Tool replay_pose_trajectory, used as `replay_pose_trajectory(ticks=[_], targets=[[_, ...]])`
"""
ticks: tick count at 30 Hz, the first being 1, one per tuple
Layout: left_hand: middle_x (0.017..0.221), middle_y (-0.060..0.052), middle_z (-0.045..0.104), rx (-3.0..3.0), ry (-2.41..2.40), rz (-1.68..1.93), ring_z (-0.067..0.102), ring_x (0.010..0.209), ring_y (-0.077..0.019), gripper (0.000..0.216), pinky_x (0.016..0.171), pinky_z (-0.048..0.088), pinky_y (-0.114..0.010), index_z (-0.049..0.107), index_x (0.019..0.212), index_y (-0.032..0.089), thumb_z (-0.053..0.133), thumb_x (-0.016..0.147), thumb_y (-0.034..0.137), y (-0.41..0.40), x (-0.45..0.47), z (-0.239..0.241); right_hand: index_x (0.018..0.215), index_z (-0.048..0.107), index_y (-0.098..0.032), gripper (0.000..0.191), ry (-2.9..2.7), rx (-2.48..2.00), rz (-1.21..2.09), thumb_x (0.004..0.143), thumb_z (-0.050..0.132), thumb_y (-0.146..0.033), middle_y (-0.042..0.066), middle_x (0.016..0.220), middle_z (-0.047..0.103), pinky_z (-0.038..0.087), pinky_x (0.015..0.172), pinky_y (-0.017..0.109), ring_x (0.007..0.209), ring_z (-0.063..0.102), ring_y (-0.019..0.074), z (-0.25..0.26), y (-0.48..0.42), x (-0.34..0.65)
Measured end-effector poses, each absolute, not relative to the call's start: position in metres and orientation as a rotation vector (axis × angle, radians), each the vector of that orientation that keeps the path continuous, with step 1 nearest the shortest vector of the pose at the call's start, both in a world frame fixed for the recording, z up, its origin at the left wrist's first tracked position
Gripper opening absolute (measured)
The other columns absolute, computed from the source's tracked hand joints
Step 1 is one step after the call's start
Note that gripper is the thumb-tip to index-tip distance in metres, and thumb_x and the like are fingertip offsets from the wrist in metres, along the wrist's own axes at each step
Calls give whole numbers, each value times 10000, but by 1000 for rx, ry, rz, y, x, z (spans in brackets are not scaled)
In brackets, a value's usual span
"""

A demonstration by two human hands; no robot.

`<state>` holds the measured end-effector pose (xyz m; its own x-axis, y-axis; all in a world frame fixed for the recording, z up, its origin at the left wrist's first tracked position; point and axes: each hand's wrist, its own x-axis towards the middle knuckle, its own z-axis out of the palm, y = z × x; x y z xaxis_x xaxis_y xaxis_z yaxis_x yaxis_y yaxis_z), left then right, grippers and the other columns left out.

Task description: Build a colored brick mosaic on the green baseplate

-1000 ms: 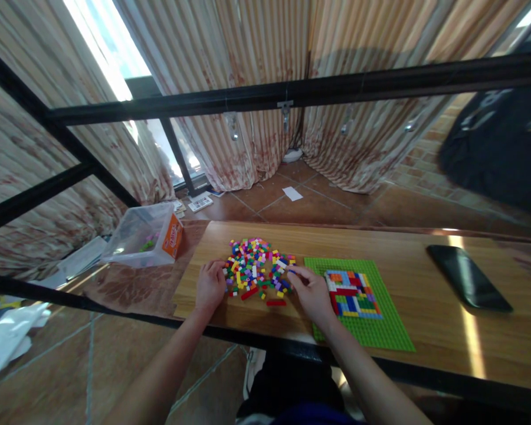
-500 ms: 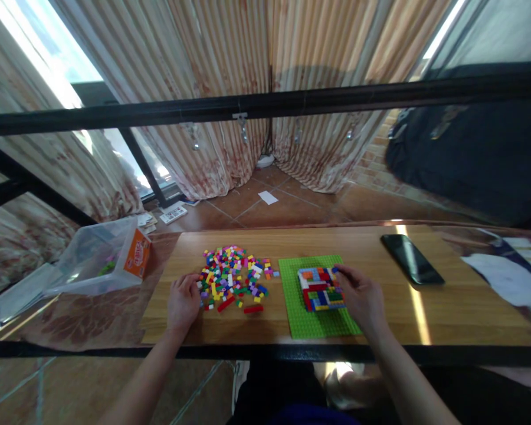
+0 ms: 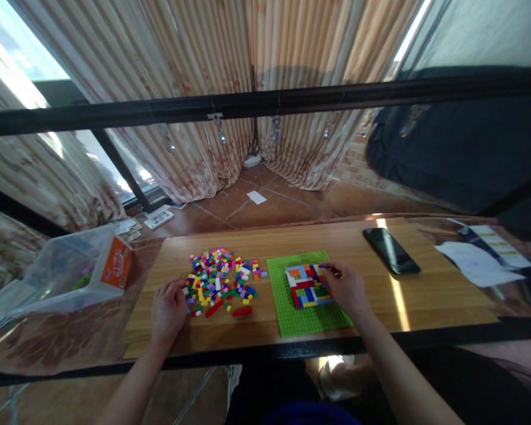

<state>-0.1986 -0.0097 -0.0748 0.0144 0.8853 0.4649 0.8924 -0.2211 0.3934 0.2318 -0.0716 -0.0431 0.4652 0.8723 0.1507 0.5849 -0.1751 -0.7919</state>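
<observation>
Sitting spot: the brick panel (image 3: 308, 286) lies on the green baseplate (image 3: 292, 321), toward its far right part, on the worktop (image 3: 429, 295) just in front of the person.
Right hand: the right hand (image 3: 347, 289) rests against the panel's right edge, fingers (image 3: 331, 271) pinched together at its far right corner. Whether a small piece sits in the pinch is too small to tell.
Left hand: the left hand (image 3: 168, 310) lies palm down and loosely curled, gripping nothing that shows. Its fingertips touch the near left edge of the loose bricks (image 3: 219, 278).
Risk at the panel: pushing down off-centre at that corner could, I judge, seat a piece crooked or pop a neighbouring one loose.
Risk at the baseplate: neither hand pins it, so a sideways shove could slide it toward the worktop's near edge.
Risk at the pile: a sweep of the left wrist could scatter bricks. 1 long red brick (image 3: 242, 311) lies apart, nearest the edge, and could drop to the floor.
Further out: a phone (image 3: 392, 251) and papers (image 3: 478, 262) lie well apart to the right, and a plastic tub (image 3: 66, 274) to the left.
</observation>
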Motion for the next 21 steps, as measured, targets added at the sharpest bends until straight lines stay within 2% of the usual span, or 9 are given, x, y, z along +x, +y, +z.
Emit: replay_pose_trajectory(ticks=[11, 21], targets=[[936, -101, 707, -2237, -1988, -986, 632, 922, -265, 235, 873, 500, -420, 638, 849, 196, 405, 840, 220, -10, -197, -73, 894, 734, -204, 263, -1214, -1808, 439, 815, 586, -407, 66, 856, 716, 500, 694, 345, 722, 635, 196, -42, -85, 221], [926, -101, 703, -2233, -1989, -989, 628, 925, -266, 240, 875, 499, -420, 639, 844, 195, 402, 845, 232, -11, -195, -71, 877, 754, -261, 194, -1560, -1659, 334, 880, 568, -316, 71, 961, 671, 498, 832, 394, 917, 615, 228, -43, -80, 196]])
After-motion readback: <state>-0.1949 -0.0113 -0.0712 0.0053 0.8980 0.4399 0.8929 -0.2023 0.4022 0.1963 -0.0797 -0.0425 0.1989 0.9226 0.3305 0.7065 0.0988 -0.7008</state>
